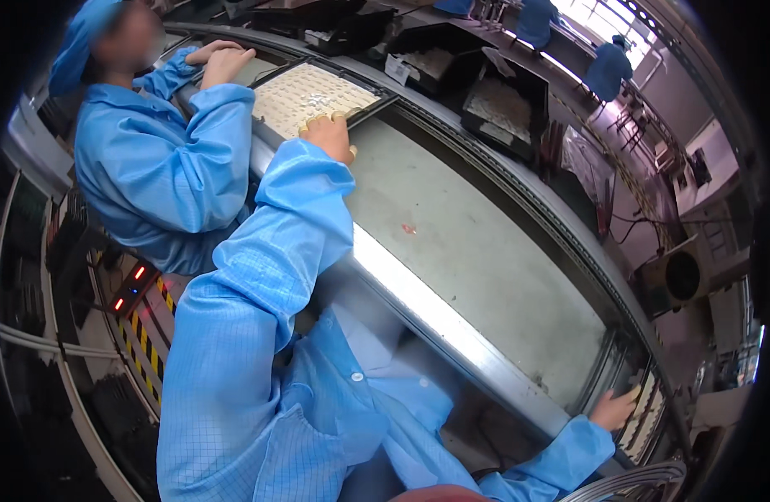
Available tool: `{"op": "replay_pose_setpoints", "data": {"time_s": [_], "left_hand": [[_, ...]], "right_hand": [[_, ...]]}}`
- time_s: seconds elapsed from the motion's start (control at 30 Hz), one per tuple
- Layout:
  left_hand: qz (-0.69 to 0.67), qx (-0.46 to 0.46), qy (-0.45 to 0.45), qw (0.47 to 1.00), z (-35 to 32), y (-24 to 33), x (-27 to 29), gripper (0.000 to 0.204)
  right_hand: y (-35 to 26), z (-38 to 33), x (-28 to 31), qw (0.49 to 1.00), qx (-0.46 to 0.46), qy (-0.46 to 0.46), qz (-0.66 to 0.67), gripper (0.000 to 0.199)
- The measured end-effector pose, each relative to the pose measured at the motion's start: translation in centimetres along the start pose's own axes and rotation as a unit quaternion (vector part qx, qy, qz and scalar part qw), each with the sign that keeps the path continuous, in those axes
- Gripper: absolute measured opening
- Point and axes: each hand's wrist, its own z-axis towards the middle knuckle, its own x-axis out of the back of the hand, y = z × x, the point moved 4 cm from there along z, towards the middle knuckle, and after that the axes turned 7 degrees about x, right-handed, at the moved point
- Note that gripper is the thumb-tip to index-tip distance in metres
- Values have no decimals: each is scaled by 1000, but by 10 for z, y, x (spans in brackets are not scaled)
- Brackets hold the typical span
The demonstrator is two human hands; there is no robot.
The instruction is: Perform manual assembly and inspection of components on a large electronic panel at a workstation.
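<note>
Sleeves (234,335), left hand (326,135) on pale tray (286,94), right hand (614,409) perhaps on striped tray (645,421)

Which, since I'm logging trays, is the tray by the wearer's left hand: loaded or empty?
Loaded: the tray holds rows of cream pieces, with whitish bits near the left hand. Whether completely full, I cannot tell.

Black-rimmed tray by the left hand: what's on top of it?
The black-rimmed tray carries rows of small pale shapes and a loose whitish cluster. The left hand covers part of one edge; what lies beneath cannot be seen.
</note>
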Motion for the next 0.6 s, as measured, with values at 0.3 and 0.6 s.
{"op": "replay_pose_setpoints", "data": {"time_s": [0.3,0.6], "left_hand": [[-27,-75,-25,996,-40,33,10,58],[-158,-304,-75,936,-174,153,48,34]], "right_hand": [[-136,-29,92,623,139,-102,763,36],[-171,-104,250,296,367,-159,867,27]]}}
